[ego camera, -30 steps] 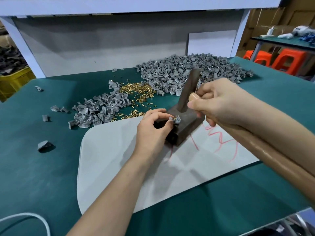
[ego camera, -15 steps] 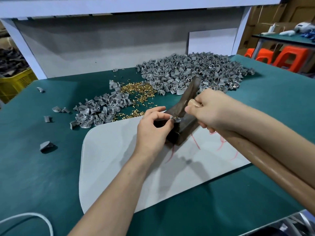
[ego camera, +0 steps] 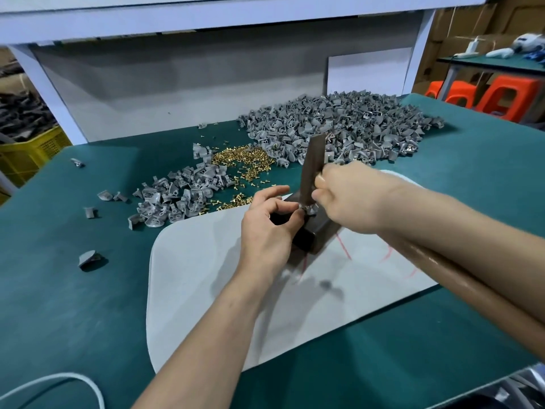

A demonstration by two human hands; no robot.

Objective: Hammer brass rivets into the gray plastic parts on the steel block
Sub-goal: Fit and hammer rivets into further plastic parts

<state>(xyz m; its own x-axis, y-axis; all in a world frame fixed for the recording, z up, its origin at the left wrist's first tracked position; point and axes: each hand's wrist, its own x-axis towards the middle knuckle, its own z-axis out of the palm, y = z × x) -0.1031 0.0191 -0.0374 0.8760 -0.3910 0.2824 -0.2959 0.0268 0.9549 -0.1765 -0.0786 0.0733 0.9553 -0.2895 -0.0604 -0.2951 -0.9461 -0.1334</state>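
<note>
Holding a part point(ego camera: 306, 208) on the block point(ego camera: 315, 235)

My left hand point(ego camera: 265, 228) pinches the gray part on the block's top. My right hand point(ego camera: 351, 196) is clenched round the bar point(ego camera: 313, 166), which stands nearly upright with its lower end at the part. The block sits on the mat point(ego camera: 206, 276). Rivets point(ego camera: 244, 160) lie behind and left of the block, and the heap of parts point(ego camera: 339, 128) lies behind it.

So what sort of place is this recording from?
Probably a small assembly workshop: a big pile of gray plastic parts and loose brass rivets on a green workbench.
</note>
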